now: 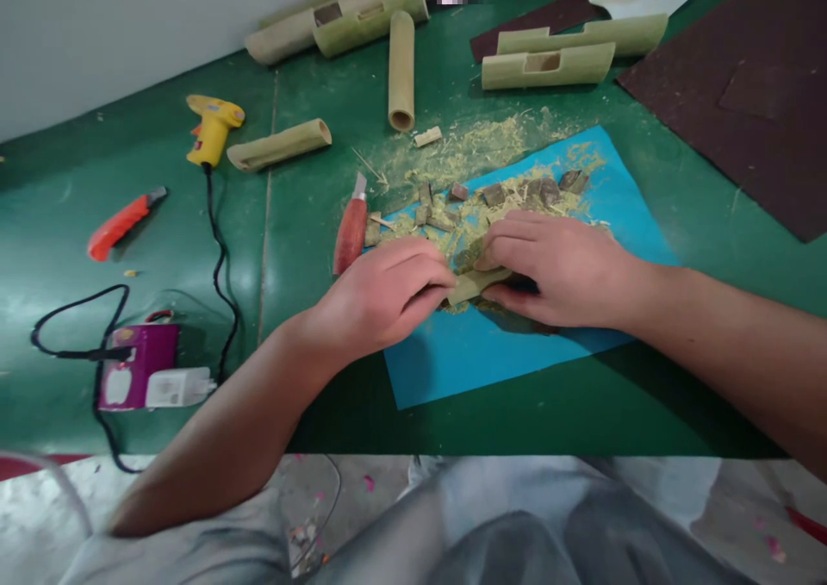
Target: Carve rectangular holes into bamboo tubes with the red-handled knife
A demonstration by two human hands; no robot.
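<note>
Over a blue sheet (445,365), both hands grip a small pale green piece of bamboo (470,284). My left hand (397,296) pinches its left end between thumb and fingers. At the other end, my right hand (549,266) has its fingers and thumb closed around the piece, hiding that part. Yellowish shavings (465,223) and several small dark brown blocks (494,194) lie just beyond the hands. A carving knife with a reddish wooden handle (350,236) rests beside my left hand, its blade pointing away.
Cut bamboo tubes (549,68) lie at the back, with another tube (401,68) nearer the middle. On the left are a yellow glue gun (212,128), an orange utility knife (120,227) and a purple power strip (146,361) with cords. A dark brown board (743,94) lies right.
</note>
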